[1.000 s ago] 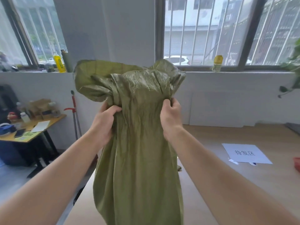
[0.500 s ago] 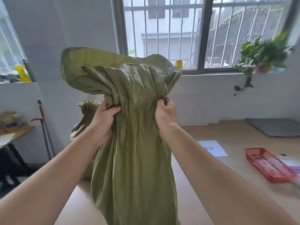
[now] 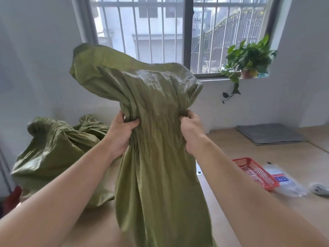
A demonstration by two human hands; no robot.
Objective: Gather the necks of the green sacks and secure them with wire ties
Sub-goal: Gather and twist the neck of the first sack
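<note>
Both grips are clamped on the green sack (image 3: 156,175): my left grip (image 3: 121,134) has fingers and thumb curled into the left side of the bunched neck (image 3: 156,122), and my right grip (image 3: 192,132) pinches the right side at the same height. The neck is pleated between them. I see no tie around it. Above the grips the mouth of the sack flares wide and leans left, covering the lower part of the barred window (image 3: 160,29). Below them the body hangs straight down in front of me and hides the middle of the worktop (image 3: 267,154) and whatever it rests on. Towards the worktop's left edge, near the wall, lie two more green sacks (image 3: 53,154) with bunched tops. My left forearm crosses in front of them and I cannot tell whether they are tied. Towards the right edge sits a red basket (image 3: 256,172) with thin white wire ties (image 3: 252,172) in it, well apart from the held sack. A clear plastic bag (image 3: 284,182) touches the basket's right side. A grey mat (image 3: 270,133) lies near the far right corner, and a potted plant (image 3: 249,59) stands on the sill above it, one vine trailing down the wall.
</note>
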